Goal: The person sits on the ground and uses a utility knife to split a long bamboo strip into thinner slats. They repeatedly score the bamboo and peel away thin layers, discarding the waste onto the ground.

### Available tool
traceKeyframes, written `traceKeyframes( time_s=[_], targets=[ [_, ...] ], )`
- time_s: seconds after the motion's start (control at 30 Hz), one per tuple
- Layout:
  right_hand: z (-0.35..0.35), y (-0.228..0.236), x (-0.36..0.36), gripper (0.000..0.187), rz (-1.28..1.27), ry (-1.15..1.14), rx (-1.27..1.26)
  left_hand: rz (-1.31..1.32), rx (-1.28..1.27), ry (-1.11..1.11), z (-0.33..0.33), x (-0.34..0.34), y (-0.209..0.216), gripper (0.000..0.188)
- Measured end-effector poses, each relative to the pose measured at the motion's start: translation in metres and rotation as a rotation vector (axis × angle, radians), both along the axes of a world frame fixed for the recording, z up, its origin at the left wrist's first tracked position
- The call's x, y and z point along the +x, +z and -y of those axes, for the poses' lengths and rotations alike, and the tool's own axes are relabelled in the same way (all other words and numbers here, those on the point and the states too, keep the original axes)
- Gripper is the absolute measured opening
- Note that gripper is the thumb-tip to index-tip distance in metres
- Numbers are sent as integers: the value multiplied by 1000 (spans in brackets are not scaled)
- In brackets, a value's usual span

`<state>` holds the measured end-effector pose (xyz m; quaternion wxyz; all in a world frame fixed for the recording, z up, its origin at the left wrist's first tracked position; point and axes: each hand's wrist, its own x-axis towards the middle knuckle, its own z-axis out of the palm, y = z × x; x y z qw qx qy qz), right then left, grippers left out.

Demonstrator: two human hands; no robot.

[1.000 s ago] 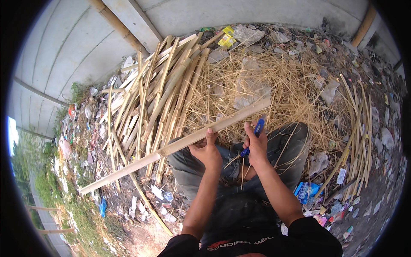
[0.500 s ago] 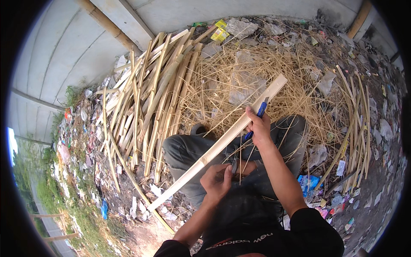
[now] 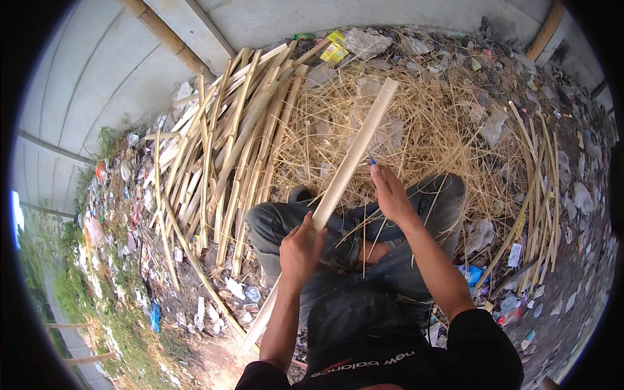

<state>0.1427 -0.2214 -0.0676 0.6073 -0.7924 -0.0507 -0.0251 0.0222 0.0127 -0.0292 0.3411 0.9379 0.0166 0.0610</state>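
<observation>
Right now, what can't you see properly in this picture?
Head view only:
- Blue-handled tool: only a blue tip shows; the right hand hides the rest, so its kind is unclear.
- Bamboo slat: its middle is covered by the left hand and its lower part by that forearm.
- Litter near the rim: bent, too small to name.
</observation>
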Motion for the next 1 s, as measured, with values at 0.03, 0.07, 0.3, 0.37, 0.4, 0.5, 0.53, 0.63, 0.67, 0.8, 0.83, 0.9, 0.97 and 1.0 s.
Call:
traceKeyframes(
  time_s=[0.03, 0.07, 0.3, 0.37, 0.4, 0.5, 0.53, 0.63, 0.67, 0.8, 0.83, 0.9, 0.97, 1.0],
  targets=[
    [-3, -5, -11, 54, -25, 71, -49, -8, -16, 34, 0, 5, -2, 54],
    [-5, -3, -21, 54, -51, 138, -100, -18, -34, 64, 2, 8, -4, 54],
    [-37, 13, -65, 59, 8, 420, -526, -68, -115, 94, 10, 25, -5, 57],
    [-37, 18, -62, 60, 24, 477, -568, -145, -50, 107, 10, 25, -1, 58],
    [-36, 21, -60, 61, 32, 505, -589, -112, -37, 100, 8, 23, -3, 58],
    [-27, 26, -47, 56, 49, 529, -651, -64, -30, 77, 2, 13, -10, 58],
    [-26, 27, -46, 55, 62, 525, -662, -77, -48, 71, 2, 13, -10, 59],
    [-23, 25, -41, 52, 118, 498, -678, -114, -97, 73, 6, 15, -1, 57],
    [-22, 21, -39, 51, 147, 480, -671, -127, -113, 78, 7, 16, 4, 56],
    [-18, 26, -22, 50, 203, 434, -753, -148, -100, 84, 0, 12, 12, 57],
    [-7, 22, -1, 51, 92, 362, -641, -166, -70, 65, -4, 7, 12, 58],
    [30, 13, 41, 56, 28, 197, -755, -244, -24, 24, -9, -7, 18, 60],
    [78, -5, 85, 63, -118, -63, -780, -361, 20, -26, -11, -29, 33, 60],
    [108, -1, 104, 68, -145, -218, -707, -381, -16, -5, -17, -47, 32, 60]
  ],
)
